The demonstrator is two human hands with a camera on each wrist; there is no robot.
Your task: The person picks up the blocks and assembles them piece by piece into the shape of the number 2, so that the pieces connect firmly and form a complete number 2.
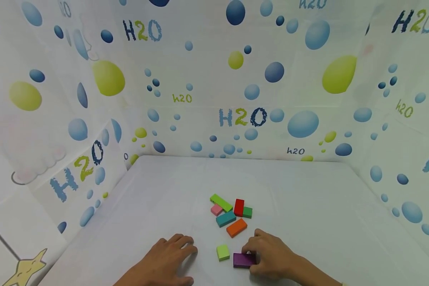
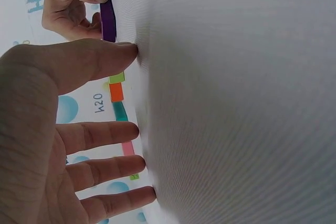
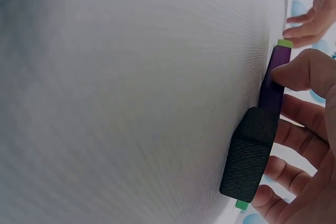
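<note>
1. Purple block (image 1: 244, 260): qty 1, on the table (image 1: 157, 190) at the near side, front of the group. Flat-faced rectangular bar, longer than wide.
2. Black block (image 3: 247, 156): qty 1, end to end with the purple one in the right wrist view; grainy, wood-like face. Hidden by the hand in the head view.
3. Right hand (image 1: 271, 254): pinching the purple block, thumb on the near side, index finger on the far side. Other fingers curve behind the black block; can't tell if they grip it.
4. Lime cube (image 1: 223, 252): qty 1, just left of the purple block, apart from it.
5. Cluster beyond, 6 pcs: orange block (image 1: 236, 228) nearest, then teal block (image 1: 226, 219), pink block (image 1: 216, 209), light green bar (image 1: 221, 202), red block (image 1: 238, 207), dark green block (image 1: 248, 212) beside the red. All straight-edged; pink and dark green look shorter, light green longest. Total 9 blocks.
6. Left hand (image 1: 169, 254): holding nothing, fingers spread, thumb well out, fingertips down at the table left of the lime cube. Palm raised off the surface.
7. Table cover: white, finely ribbed up close. Behind: white printed sheet (image 1: 196, 79), blue and green dots, "H2O" lettering.
</note>
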